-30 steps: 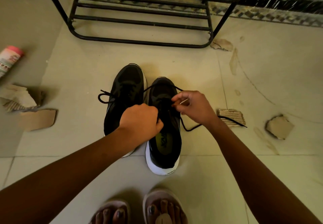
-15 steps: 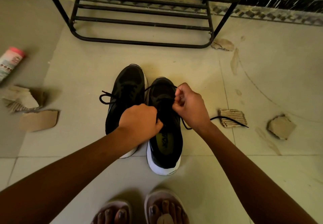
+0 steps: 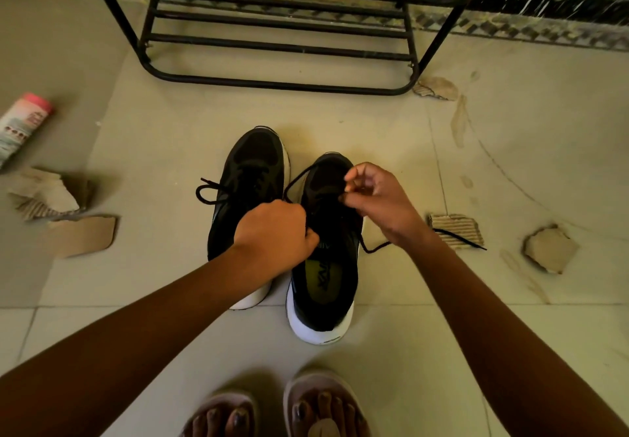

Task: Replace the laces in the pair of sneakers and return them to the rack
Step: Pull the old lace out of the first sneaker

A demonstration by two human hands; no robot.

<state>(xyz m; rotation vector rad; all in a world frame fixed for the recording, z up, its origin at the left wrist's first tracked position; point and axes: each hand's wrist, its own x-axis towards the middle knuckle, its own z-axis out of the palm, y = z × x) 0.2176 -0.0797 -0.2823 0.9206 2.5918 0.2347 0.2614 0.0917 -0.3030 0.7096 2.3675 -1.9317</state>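
Sneakers (image 3: 252,164) side by side on the floor (image 3: 170,137), near the rack (image 3: 279,84). Left hand (image 3: 275,235): fingers curled round the lace (image 3: 372,250); right hand (image 3: 377,198): fingers pinching it over the right-hand sneaker (image 3: 326,286).

left sneaker (image 3: 252,171) just beside right sneaker (image 3: 326,286), both on floor (image 3: 510,351) | rack (image 3: 279,84) behind both | left grip (image 3: 275,235) + right grip (image 3: 377,198) over right sneaker | lace (image 3: 456,238) trails right across cardboard scrap (image 3: 452,223), prob. touching it | bottle (image 3: 23,126) far left, other scraps (image 3: 81,235) near it
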